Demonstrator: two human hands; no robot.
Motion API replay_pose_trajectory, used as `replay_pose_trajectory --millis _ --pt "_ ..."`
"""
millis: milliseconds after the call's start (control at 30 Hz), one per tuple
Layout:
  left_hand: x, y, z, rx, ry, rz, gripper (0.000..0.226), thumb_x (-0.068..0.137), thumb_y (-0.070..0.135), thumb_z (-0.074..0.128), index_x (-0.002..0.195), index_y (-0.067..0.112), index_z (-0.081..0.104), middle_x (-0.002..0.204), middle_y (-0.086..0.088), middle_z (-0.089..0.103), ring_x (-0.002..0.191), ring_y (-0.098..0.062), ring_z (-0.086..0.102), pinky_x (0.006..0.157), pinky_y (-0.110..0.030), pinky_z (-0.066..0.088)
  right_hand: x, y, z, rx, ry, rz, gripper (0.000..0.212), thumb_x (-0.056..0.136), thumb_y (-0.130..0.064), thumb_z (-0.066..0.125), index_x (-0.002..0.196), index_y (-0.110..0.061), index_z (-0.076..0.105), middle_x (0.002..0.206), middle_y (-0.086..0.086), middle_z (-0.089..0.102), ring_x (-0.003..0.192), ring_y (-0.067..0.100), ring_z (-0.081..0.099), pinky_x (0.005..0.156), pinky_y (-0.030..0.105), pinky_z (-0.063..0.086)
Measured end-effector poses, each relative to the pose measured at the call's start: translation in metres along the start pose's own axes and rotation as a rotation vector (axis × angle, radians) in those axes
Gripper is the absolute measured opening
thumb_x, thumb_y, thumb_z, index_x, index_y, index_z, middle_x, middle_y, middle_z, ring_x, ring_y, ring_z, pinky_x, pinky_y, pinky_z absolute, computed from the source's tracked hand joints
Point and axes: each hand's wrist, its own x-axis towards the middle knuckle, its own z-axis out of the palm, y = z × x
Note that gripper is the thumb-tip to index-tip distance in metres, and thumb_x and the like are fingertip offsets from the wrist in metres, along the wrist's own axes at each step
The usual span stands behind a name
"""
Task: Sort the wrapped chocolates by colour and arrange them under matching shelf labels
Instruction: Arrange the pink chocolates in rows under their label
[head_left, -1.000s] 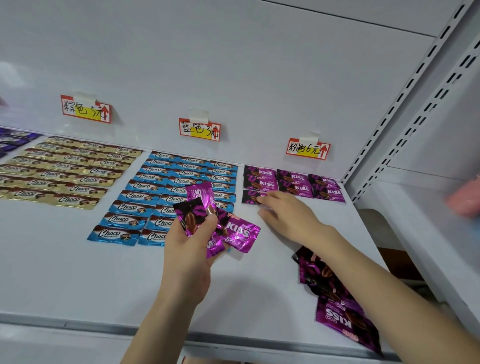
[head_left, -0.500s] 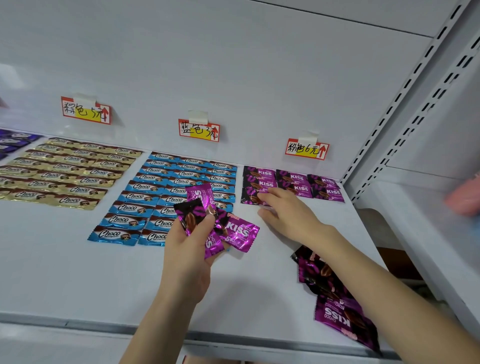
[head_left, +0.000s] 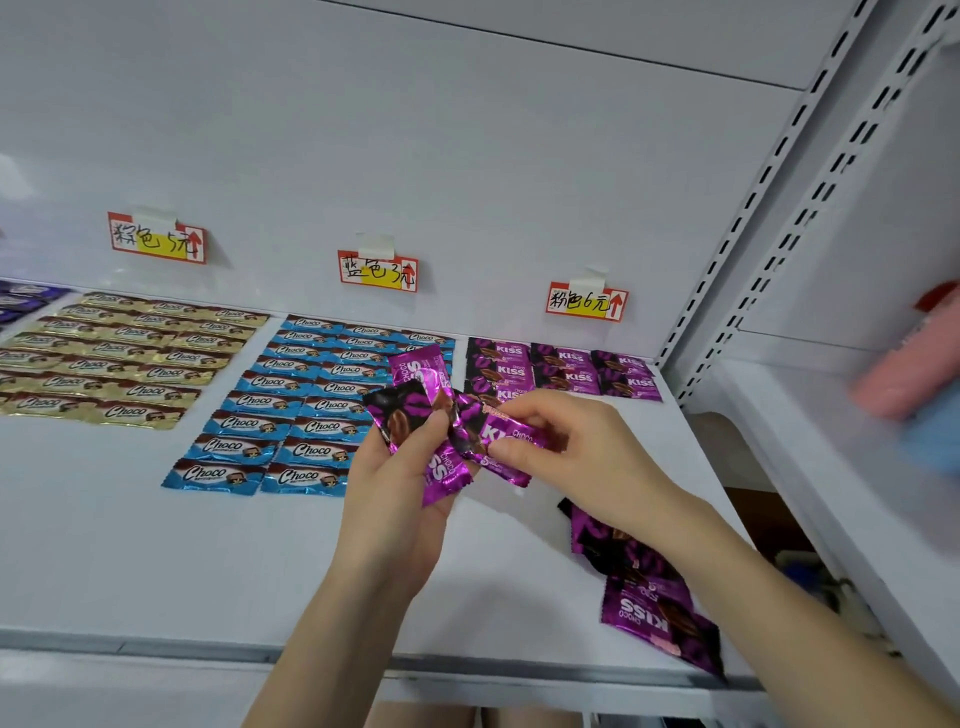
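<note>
R hand back from pink rows, w/ L hand tight on pink chocs above white shelf.

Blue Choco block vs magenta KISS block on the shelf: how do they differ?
The blue foil Choco chocolates are long, narrow bars; the magenta-and-black KISS chocolates are shorter and squarer. The blue block runs many rows toward the shelf front; the magenta block has about three rows at the back. Both lie flat in neat rows.
</note>
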Motion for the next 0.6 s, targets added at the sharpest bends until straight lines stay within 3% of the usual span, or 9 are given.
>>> replay_pose_trajectory --millis 100,200,367,433,500,600 --pt "-0.002 -0.001 0.001 -0.010 -0.003 0.020 0.031 0.089 0.000 0.053 0.110 0.022 0.057 0.097 -0.002 0.073 0.091 -0.021 0.070 0.071 -0.039 0.059 -0.004 0.001 -0.008 0.095 0.035 0.022 0.018 0.082 -0.021 0.067 0.088 -0.037 0.062 0.086 -0.013 0.067 0.077 -0.002 0.061 0.071 0.016 0.049" --pt "-0.004 -0.001 0.001 0.026 -0.001 0.048 0.030 0.087 0.001 0.055 0.108 0.022 0.057 0.097 -0.001 0.073 0.091 -0.022 0.070 0.067 -0.039 0.059 -0.008 0.006 -0.016 0.144 0.067 0.066 0.021 0.082 -0.019 0.066 0.090 -0.038 0.062 0.090 -0.012 0.068 0.084 0.008 0.064 0.080 0.029 0.052" --pt "-0.009 -0.006 0.005 0.162 -0.078 0.060 0.023 0.085 0.001 0.057 0.103 0.016 0.059 0.090 -0.003 0.074 0.082 -0.020 0.072 0.058 -0.028 0.058 -0.015 0.014 -0.021 0.038 0.096 0.034 0.025 0.084 -0.025 0.064 0.100 -0.043 0.059 0.099 -0.024 0.061 0.091 -0.001 0.058 0.080 0.015 0.047" --pt "-0.008 -0.010 0.008 0.173 -0.077 0.068 0.022 0.086 0.000 0.056 0.103 0.014 0.059 0.086 -0.003 0.074 0.077 -0.019 0.072 0.057 -0.026 0.056 -0.020 0.014 -0.022 -0.152 0.188 -0.073 0.028 0.084 -0.027 0.065 0.112 -0.030 0.062 0.107 -0.015 0.058 0.099 -0.002 0.052 0.084 0.009 0.040" --pt "-0.006 -0.014 0.012 0.171 -0.080 0.071 0.021 0.088 -0.002 0.055 0.101 0.014 0.060 0.084 -0.003 0.074 0.074 -0.017 0.072 0.058 -0.025 0.056 -0.023 0.014 -0.024 -0.299 0.184 -0.202 0.037 0.080 -0.030 0.068 0.115 -0.017 0.064 0.109 -0.006 0.056 0.104 0.004 0.049 0.089 0.012 0.036" --pt "-0.001 -0.021 0.020 0.185 -0.090 0.057 0.021 0.089 -0.002 0.053 0.099 0.015 0.061 0.083 -0.002 0.074 0.075 -0.019 0.072 0.059 -0.026 0.057 -0.022 0.022 -0.030 -0.386 0.116 -0.246 0.041 0.078 -0.031 0.069 0.115 -0.015 0.064 0.111 -0.004 0.058 0.105 0.007 0.048 0.090 0.012 0.035"
